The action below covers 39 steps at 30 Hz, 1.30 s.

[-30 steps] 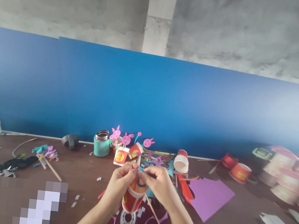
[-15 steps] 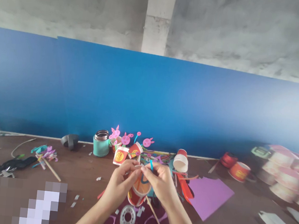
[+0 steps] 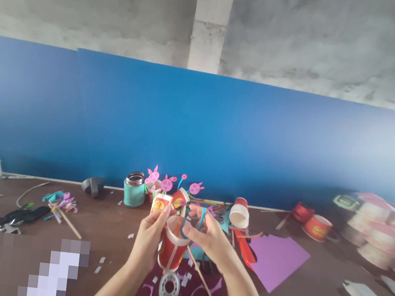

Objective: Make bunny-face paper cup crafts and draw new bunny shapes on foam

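Observation:
A red paper cup [image 3: 171,254] with a pale rim is tilted in front of me, its mouth facing partly toward me. My left hand [image 3: 149,239] grips its left side, the thumb up at the rim. At the right side of the mouth, my right hand [image 3: 211,239] is curled with its thumb near the rim. A thin blue strip [image 3: 202,217] runs between that thumb and forefinger, and part of it shows inside the cup. Below the cup lies a white tape ring [image 3: 162,289]. A wooden stick [image 3: 201,275] rests beside it.
Pink pig-face cutouts [image 3: 166,184] stand in cups by the blue partition. A teal jar [image 3: 134,191], a tipped paper cup [image 3: 239,214], red scissors [image 3: 246,250] and purple sheet [image 3: 279,260] surround the hands. Stacked pink-and-white things [image 3: 381,231] are at right.
My hands have moved apart from their pinch over the cup's mouth. The left hand is now on the cup's side, and the cup has come up and left, tilted.

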Available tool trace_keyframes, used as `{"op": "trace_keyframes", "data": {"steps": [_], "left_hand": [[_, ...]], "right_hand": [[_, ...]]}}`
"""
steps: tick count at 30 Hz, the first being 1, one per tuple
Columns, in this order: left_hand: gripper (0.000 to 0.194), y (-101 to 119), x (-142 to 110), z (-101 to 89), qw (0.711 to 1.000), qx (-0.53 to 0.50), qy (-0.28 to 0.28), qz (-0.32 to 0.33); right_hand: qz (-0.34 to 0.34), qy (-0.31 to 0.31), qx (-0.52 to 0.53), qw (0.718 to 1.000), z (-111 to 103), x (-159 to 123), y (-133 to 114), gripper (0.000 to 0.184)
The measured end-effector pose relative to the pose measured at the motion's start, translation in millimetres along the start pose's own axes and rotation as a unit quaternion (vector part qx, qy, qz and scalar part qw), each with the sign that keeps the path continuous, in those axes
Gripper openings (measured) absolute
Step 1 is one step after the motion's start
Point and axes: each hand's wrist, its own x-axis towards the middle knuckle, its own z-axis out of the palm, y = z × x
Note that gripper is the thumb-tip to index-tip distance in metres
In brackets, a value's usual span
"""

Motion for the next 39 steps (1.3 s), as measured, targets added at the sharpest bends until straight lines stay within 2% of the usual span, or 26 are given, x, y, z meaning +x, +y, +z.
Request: {"op": "trace_keyframes", "data": {"steps": [1, 4, 7, 10, 14, 17, 21, 28, 31, 34, 37, 39], "left_hand": [[0.047, -0.4, -0.7, 0.8, 1.0, -0.007, -0.002, -0.001], [0.049, -3.6, -3.5, 3.4, 0.999, -0.02, -0.039, 0.006], [0.062, -8.2, -6.9, 4.8, 0.992, -0.01, -0.124, 0.032], [0.084, -11.5, -8.6, 4.5, 0.978, 0.057, -0.199, 0.004], [0.061, -10.3, -8.5, 4.0, 0.97, 0.141, -0.197, -0.027], [0.054, -7.8, -8.7, 3.5, 0.969, 0.133, -0.207, -0.03], [0.04, -7.4, -10.4, 1.6, 0.959, 0.126, -0.25, -0.055], [0.04, -10.9, -10.1, -3.3, 0.947, 0.089, -0.301, -0.06], [0.043, -13.1, -7.9, -4.2, 0.948, 0.072, -0.305, -0.061], [0.05, -13.0, -7.3, -1.6, 0.953, 0.045, -0.296, -0.052], [0.057, -10.6, -7.0, 2.6, 0.966, 0.017, -0.258, -0.021], [0.06, -9.0, -5.6, 3.7, 0.975, 0.013, -0.22, -0.001]], "right_hand": [[-0.002, 0.003, -0.013, 1.0, 1.4, 0.9, 3.0, 0.053], [-0.024, -0.003, -0.028, 0.999, 3.7, 5.1, 7.3, 0.027], [-0.034, 0.016, -0.006, 0.999, 1.6, 9.6, 6.7, 0.025], [-0.025, 0.037, 0.015, 0.999, -4.3, 11.8, 5.3, 0.027], [-0.039, 0.042, 0.013, 0.998, -11.3, 11.7, 4.9, 0.026], [-0.04, 0.038, 0.002, 0.998, -12.0, 10.9, 5.0, 0.025], [-0.03, 0.015, 0.003, 0.999, -8.2, 9.5, 3.8, 0.024], [-0.013, 0.035, 0.052, 0.998, -1.7, 8.3, 3.1, 0.025], [0.0, 0.054, 0.067, 0.996, 1.1, 9.0, 3.9, 0.03], [0.008, 0.046, 0.113, 0.993, 0.5, 8.7, 1.2, 0.042], [0.007, 0.051, 0.149, 0.987, -5.2, 7.5, -3.6, 0.057], [0.016, 0.063, 0.134, 0.989, -10.3, 7.3, -5.3, 0.058]]}}
